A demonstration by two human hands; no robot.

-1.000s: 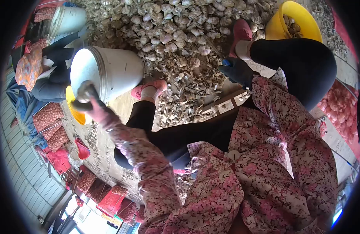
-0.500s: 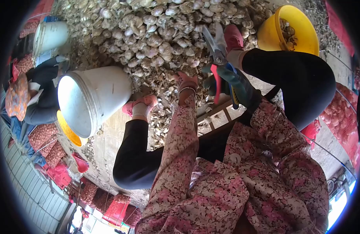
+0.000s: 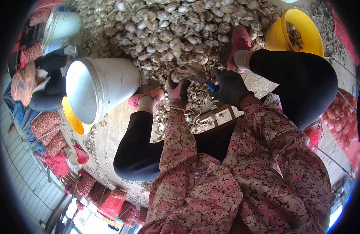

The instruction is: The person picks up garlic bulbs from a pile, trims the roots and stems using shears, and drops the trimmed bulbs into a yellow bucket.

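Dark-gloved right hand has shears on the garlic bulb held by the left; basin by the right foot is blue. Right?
No: the basin is yellow, per the head view. The right hand does hold shears on the garlic bulb in the left hand.

garlic heap [image 3: 176,27] banked ahead, white bucket [image 3: 105,85] blocking left, raised knee [image 3: 301,74] crowding right
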